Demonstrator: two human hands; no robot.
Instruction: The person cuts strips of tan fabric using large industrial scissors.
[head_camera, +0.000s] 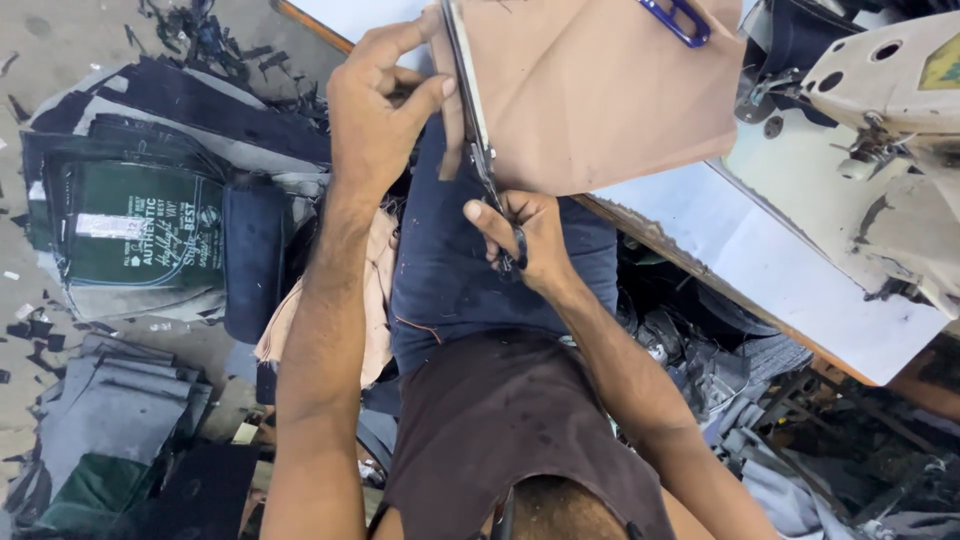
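Scissors (478, 130) sit in your right hand (525, 235), your fingers closed through the dark handle loop, and the long blades run up and away from that grip along the left edge of the tan sheet (590, 90). From this angle you cannot tell how far the blades are parted; they look nearly together, with the sheet's edge lying against them.

Your left hand (375, 110) is just beyond the scissor grip, on the far side of the blades from the bulk of the sheet. Thumb and fingers are pressed together, pinching the sheet's edge near its upper corner. That pinch seems to keep the material taut and lifted, so the edge meets the blades straight instead of sagging.

The sheet lies mostly flat on the pale worktable (760, 260), spreading to the right of your grip, and its cut edge overhangs the table's wooden lip so the lower blade has room beneath. A blue clip-like handle (678, 20) rests on the sheet, well beyond your hands. The sewing machine (890, 120) stands farther right, well apart from your hands.

Below your grip lies dark blue cloth (450, 270) in your lap. To the left of your left forearm, stacks of dark fabric pieces (140, 220) sit on the floor, with more scraps (100, 420) nearer you.
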